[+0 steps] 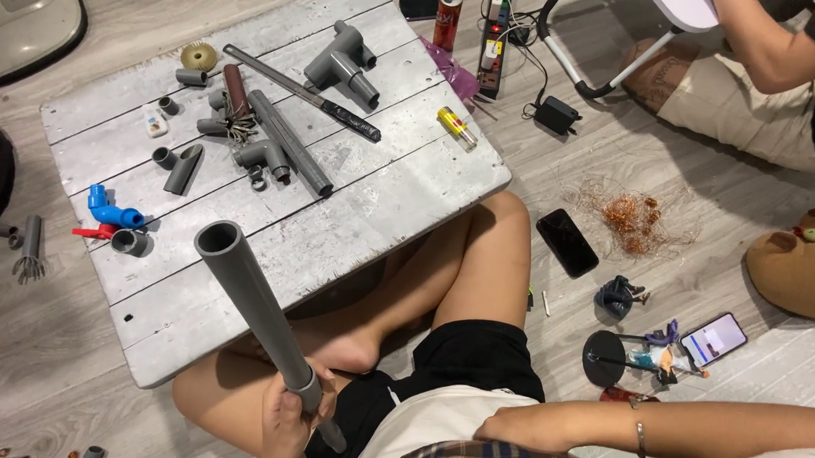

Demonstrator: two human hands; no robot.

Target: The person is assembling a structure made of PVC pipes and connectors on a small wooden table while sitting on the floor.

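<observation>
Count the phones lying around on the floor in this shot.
3: a dark phone by the knee, a lit phone at right, another dark one beyond the board's far edge. Others may be hidden.

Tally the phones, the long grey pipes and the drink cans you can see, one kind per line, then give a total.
Phones: 3 (beside knee, lit screen, near can)
Long grey pipes: 2 (in left hand, on board)
Drink cans: 1
Total: 6

Pale wood-plank floor [769,176]; low whitewashed plank table [409,201]; even indoor light.
</observation>
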